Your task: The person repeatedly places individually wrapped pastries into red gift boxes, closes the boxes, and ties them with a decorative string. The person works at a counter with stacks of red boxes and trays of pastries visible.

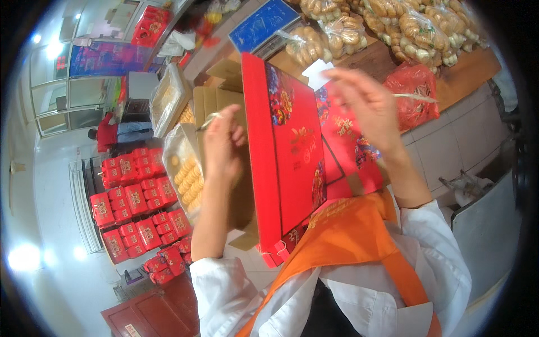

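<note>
A red printed gift box (pixel 292 151), decorated with gold and multicoloured patterns, stands tilted in front of my body. Beyond its left side is my left hand (pixel 222 140), fingers curled in, with a thin pale strip showing at the fingertips; what they close on is not clear. Brown cardboard (pixel 216 106) lies just behind that hand. Over the box's right side is my right hand (pixel 368 106), its fingertips pinching a small white card (pixel 318 74). An orange apron (pixel 337 233) hangs against the box's near edge.
Bagged round baked goods (pixel 415 33) crowd the wooden table (pixel 471 73), near a red plastic bag (pixel 412 92). A blue-topped scale (pixel 264 25) stands beyond. Trays of biscuits (pixel 188 174) are at the left, with stacked red boxes (pixel 135 196) and a person in red (pixel 108 135) farther off.
</note>
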